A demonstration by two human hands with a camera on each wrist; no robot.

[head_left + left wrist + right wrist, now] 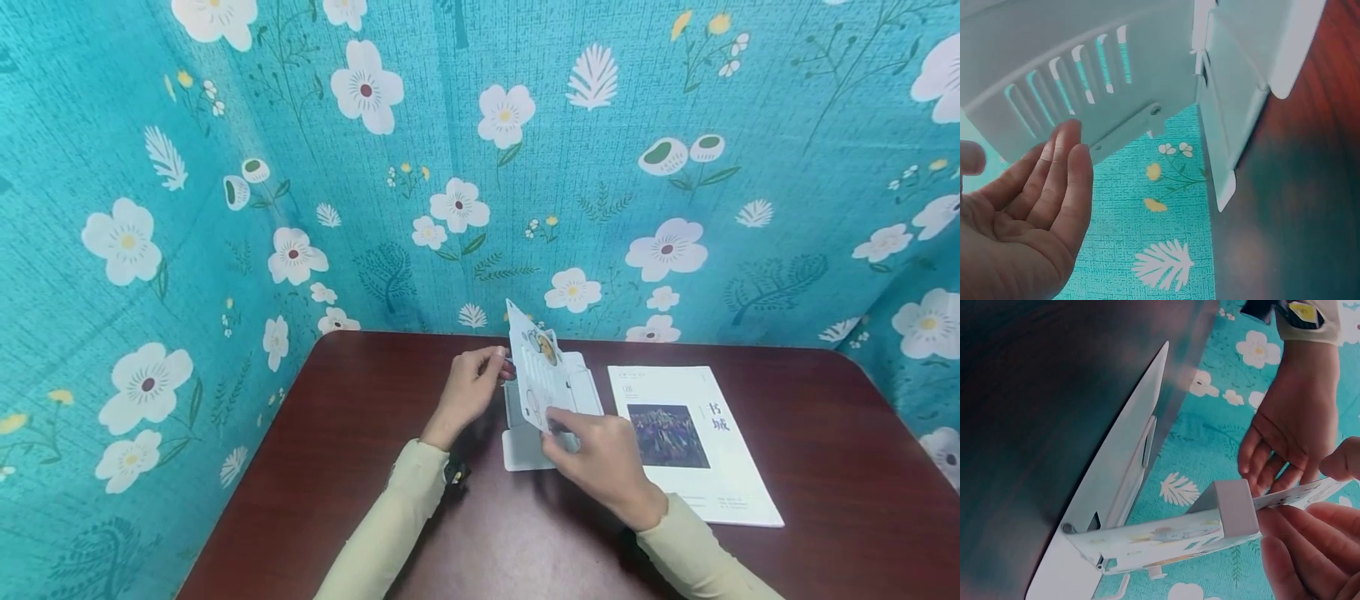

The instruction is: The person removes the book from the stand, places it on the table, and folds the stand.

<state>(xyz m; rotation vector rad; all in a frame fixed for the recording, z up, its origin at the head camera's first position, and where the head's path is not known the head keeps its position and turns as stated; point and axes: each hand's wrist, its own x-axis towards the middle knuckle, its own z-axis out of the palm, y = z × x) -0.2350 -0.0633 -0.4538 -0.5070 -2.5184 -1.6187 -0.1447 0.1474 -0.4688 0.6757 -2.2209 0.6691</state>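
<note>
A pale folding book stand (pixel 536 375) with a slotted, picture-printed back panel is on the table, its panel raised steeply above the flat base (pixel 522 450). My right hand (pixel 603 458) pinches the panel's near edge between thumb and fingers, as the right wrist view (pixel 1310 550) also shows. Behind the panel is my left hand (pixel 471 387), its fingers loosely bent. In the left wrist view those fingertips (pixel 1079 156) are beside a thin support bar (pixel 1125 128) on the panel's back; whether they touch it I cannot tell. The thumb stands apart from them.
To the right of the stand lies a white magazine (pixel 735 483) with a dark picture on its cover. The dark red table (pixel 360 392) meets a turquoise floral cloth (pixel 420 275) at its back edge. A black strap device (pixel 456 473) sits on the left wrist.
</note>
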